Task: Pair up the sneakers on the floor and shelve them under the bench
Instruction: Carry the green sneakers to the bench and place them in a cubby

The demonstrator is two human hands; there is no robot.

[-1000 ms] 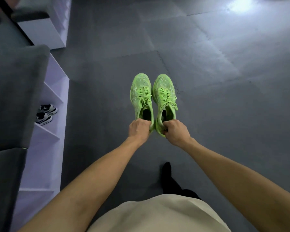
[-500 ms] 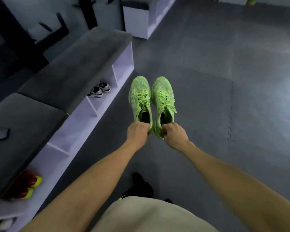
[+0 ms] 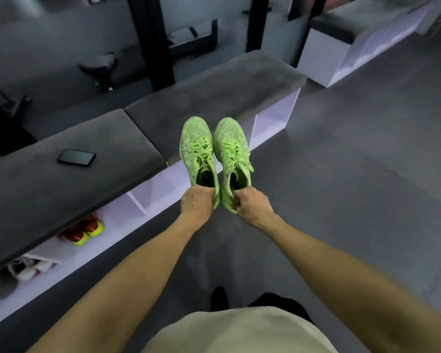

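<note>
Two neon green sneakers hang side by side in the air, toes pointing away from me. My left hand (image 3: 197, 203) grips the heel of the left green sneaker (image 3: 197, 151). My right hand (image 3: 253, 205) pinches the heel of the right green sneaker (image 3: 231, 152). Both shoes are over the front edge of the grey cushioned bench (image 3: 214, 90), whose white cubbies (image 3: 148, 194) open toward me below the seat. A red and yellow pair (image 3: 83, 229) sits in one cubby on the left. A white and pink pair (image 3: 29, 270) sits in the cubby further left.
A black phone (image 3: 76, 157) lies on the left bench cushion. A second bench (image 3: 341, 39) with white cubbies stands at the far right. Black gym frames (image 3: 153, 39) rise behind the bench. Grey mat floor (image 3: 354, 174) spreads to the right.
My view has swung left toward the bench, which now lies straight ahead. The green sneakers stay held in both hands and now hang over the bench's front edge.
</note>
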